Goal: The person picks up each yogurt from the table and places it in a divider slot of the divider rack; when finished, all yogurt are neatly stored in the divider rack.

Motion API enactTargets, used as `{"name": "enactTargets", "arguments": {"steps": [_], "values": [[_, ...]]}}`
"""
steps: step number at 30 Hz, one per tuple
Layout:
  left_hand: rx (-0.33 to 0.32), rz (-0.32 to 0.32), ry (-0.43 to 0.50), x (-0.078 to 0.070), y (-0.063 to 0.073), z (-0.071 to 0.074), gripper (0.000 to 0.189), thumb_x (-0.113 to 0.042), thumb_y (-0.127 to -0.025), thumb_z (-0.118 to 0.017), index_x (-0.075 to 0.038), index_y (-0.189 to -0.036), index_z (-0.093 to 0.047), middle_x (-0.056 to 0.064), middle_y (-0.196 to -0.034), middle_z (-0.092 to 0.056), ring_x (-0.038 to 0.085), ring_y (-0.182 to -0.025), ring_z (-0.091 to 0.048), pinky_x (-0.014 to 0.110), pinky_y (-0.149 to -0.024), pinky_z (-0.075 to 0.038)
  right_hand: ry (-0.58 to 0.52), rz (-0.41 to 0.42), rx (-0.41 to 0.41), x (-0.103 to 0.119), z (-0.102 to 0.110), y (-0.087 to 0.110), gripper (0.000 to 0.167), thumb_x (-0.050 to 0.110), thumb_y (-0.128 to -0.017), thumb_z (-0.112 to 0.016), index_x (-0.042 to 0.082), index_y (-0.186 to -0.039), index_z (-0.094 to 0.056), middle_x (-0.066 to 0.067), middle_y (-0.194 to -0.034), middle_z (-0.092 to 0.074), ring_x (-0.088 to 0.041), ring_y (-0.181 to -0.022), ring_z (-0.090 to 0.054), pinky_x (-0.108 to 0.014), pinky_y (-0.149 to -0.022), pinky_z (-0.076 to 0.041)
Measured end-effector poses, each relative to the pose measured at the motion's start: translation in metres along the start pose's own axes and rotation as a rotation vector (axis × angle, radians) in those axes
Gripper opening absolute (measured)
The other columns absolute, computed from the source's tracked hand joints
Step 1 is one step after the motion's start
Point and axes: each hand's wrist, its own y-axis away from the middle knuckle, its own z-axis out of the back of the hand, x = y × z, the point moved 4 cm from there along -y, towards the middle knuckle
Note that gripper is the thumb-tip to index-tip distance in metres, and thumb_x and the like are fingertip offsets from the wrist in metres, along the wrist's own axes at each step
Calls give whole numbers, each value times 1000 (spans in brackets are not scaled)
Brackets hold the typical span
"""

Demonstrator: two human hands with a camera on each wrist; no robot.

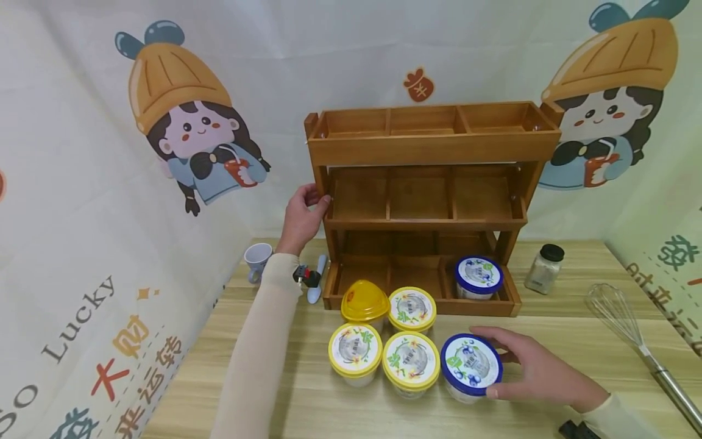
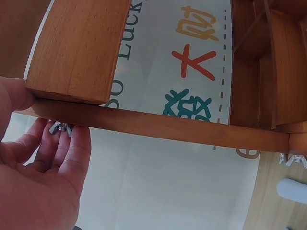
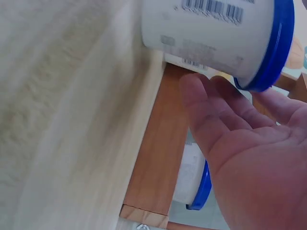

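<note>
My left hand [image 1: 304,216] grips the left side post of a three-tier wooden shelf rack [image 1: 433,151]. In the left wrist view its thumb lies on one side of the post, and its fingers curl beside a wing nut [image 2: 61,128]. My right hand [image 1: 540,369] is spread at the right side of a blue-lidded tub [image 1: 471,364] on the table, thumb near the front of its lid and fingers toward the back. In the right wrist view those fingers [image 3: 206,103] reach out loosely beside the tub's white wall. Another blue-lidded tub [image 1: 479,277] sits in the bottom tier's right compartment.
Several yellow-lidded tubs [image 1: 411,361] stand before the rack, one with a domed yellow top [image 1: 364,300]. A cup [image 1: 258,256] and pale spoon [image 1: 316,283] lie left. At right are a black-capped jar [image 1: 545,269] and a whisk [image 1: 638,347]. Printed cloth [image 1: 340,55] hangs behind.
</note>
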Motion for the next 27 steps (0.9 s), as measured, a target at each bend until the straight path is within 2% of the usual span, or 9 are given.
{"name": "enactTargets", "arguments": {"steps": [4,9,14,18,21,25,27], "values": [[-3,-6,-7,0,-2,0,53,-30,-105,-63,-3,-149,-51,19,-144,-60,34,-134,-58,49,-117,-47,-8,24,10,0,-6,2,95,27,-81,-93,6,-158,-42,-23,-152,-55,-2,-128,-59,-27,-94,-61],[7,1,-5,1,-2,-1,53,-32,-106,-63,-4,-149,-51,18,-144,-60,32,-133,-58,48,-116,-48,18,-33,1,-2,-9,3,98,39,-81,-92,7,-159,-41,-22,-154,-53,-1,-129,-58,-26,-94,-61],[-2,3,0,3,0,0,52,-31,-105,-63,-3,-148,-51,18,-144,-60,34,-133,-58,49,-116,-48,17,-7,-1,0,-6,-1,97,36,-82,-93,6,-158,-42,-22,-152,-55,2,-127,-56,-27,-93,-61],[2,23,-2,5,-1,-1,54,-32,-106,-63,-4,-149,-50,17,-146,-59,32,-134,-57,47,-117,-47,23,7,-37,5,2,-4,94,31,-82,-93,5,-157,-43,-21,-150,-57,4,-126,-56,-27,-92,-62],[7,30,9,6,-1,-1,54,-32,-106,-63,-4,-150,-50,17,-146,-59,32,-135,-57,47,-118,-47,40,5,-78,8,9,-8,93,29,-82,-93,6,-157,-44,-20,-150,-58,-6,-125,-61,-29,-91,-62],[14,27,17,5,-2,-1,53,-31,-106,-63,-4,-150,-49,18,-146,-58,32,-136,-56,47,-118,-47,75,1,-123,8,19,-13,94,29,-82,-92,9,-159,-42,-22,-151,-56,-34,-127,-64,-30,-90,-62],[16,30,18,6,-2,-1,53,-31,-106,-63,-4,-150,-49,18,-146,-58,33,-135,-56,48,-118,-47,90,-10,-139,8,23,-15,95,30,-83,-92,10,-160,-41,-23,-152,-55,-42,-128,-63,-29,-90,-61]]}}
